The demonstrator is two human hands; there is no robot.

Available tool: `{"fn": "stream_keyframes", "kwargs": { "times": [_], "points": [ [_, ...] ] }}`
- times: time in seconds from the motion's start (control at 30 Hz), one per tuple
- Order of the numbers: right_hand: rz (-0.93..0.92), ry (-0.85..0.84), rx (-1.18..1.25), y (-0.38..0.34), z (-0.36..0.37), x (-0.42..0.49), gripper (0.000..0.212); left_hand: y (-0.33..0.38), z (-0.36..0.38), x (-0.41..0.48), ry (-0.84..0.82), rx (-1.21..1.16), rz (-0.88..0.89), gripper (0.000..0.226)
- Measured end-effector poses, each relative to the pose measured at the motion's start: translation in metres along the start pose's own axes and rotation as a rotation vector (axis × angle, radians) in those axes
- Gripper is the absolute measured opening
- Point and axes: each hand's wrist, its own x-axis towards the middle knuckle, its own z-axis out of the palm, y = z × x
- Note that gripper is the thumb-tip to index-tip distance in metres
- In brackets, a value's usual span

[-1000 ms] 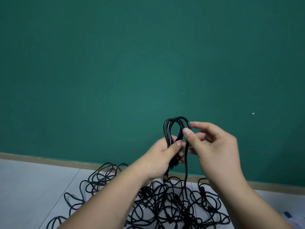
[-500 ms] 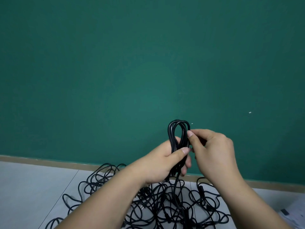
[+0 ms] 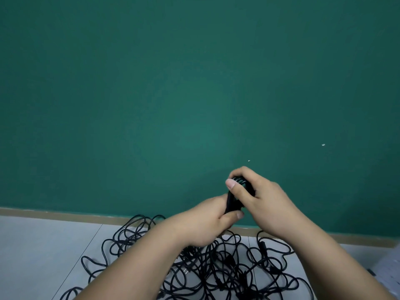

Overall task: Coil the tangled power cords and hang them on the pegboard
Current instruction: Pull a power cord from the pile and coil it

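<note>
A black coiled cord (image 3: 231,199) is held upright in front of the green wall. My left hand (image 3: 207,219) grips its lower part, thumb across the strands. My right hand (image 3: 259,195) covers the coil's top loop, fingers curled over it and thumb on its near side. Only a short stretch of the coil shows between the two hands. Below them a tangled pile of black power cords (image 3: 216,267) lies on the white floor, with several plugs in it. No pegboard is in view.
The green wall (image 3: 194,94) fills most of the view and meets the light tiled floor (image 3: 43,245) at a tan baseboard (image 3: 65,215). A pale object with a dark part (image 3: 385,271) lies at the right edge.
My right hand has moved from pinching beside the loop to closing over the top of it. Both hands and the coil have dropped slightly lower in view.
</note>
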Motion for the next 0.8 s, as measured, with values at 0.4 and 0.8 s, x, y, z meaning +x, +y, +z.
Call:
{"fn": "stream_keyframes", "kwargs": {
  "times": [0.4,0.8],
  "points": [
    [0.068,-0.027,0.289,0.018,-0.001,0.014,0.034,-0.009,0.006,0.006,-0.079,-0.495,-0.036,0.025],
    [0.179,-0.429,0.381,0.042,0.021,0.004,0.059,-0.011,-0.015,0.003,0.497,-1.005,-0.079,0.017]
  ]
}}
